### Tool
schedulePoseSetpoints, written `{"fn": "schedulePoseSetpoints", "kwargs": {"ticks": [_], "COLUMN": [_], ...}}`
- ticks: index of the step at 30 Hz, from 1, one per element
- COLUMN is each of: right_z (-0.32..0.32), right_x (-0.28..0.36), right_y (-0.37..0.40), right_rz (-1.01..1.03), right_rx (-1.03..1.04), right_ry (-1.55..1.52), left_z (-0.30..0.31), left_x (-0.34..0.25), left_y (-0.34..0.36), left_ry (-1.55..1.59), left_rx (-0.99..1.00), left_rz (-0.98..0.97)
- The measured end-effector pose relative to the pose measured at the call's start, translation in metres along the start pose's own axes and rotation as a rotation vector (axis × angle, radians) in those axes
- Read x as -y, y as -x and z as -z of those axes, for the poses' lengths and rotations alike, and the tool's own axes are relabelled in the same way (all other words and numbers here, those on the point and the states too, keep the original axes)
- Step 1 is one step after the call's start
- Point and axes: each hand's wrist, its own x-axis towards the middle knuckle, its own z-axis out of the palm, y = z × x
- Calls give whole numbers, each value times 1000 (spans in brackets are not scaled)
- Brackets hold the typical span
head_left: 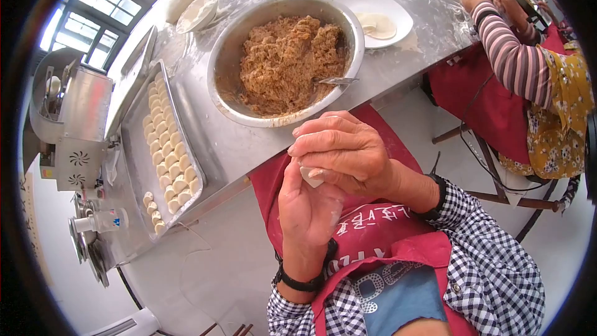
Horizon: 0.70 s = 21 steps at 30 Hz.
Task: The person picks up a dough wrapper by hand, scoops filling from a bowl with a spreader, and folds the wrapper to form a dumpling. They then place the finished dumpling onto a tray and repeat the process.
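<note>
Just off the table's front edge, my left hand (309,208) and my right hand (348,149) are pressed together around a dumpling (310,177). Only a small patch of its pale dough shows between the fingers; the rest is hidden. My right fingers curl over the top, and the left palm and thumb support it from the left. Beyond my hands stands a large steel bowl (219,90) of reddish-brown minced filling (292,56), with a metal spoon (339,80) stuck in its right side. A white plate (398,22) behind the bowl carries round dough wrappers (376,25).
At the left, a metal tray (140,168) holds rows of dumplings (165,137). A white bowl (198,12) stands at the back. A co-worker's striped sleeve (513,50) reaches over the floury table (429,43) at right. A clear bottle (106,219) is at far left.
</note>
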Motion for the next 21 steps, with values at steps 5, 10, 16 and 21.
{"fn": "schedulePoseSetpoints", "kwargs": {"ticks": [5,10,16,21], "right_z": [-1,-2,2,0], "right_x": [2,2,1,0], "right_y": [2,8,8,11], "right_rz": [-47,-161,-128,-144], "right_rx": [-9,-73,-66,-78], "right_ry": [-43,-236,-308,-316], "left_z": [6,1,-6,-2], "left_x": [-4,-1,2,2], "left_y": [-1,2,2,2], "left_ry": [74,-55,-182,-209], "left_rx": [102,-5,-51,-12], "left_rz": [80,3,-40,-73]}}
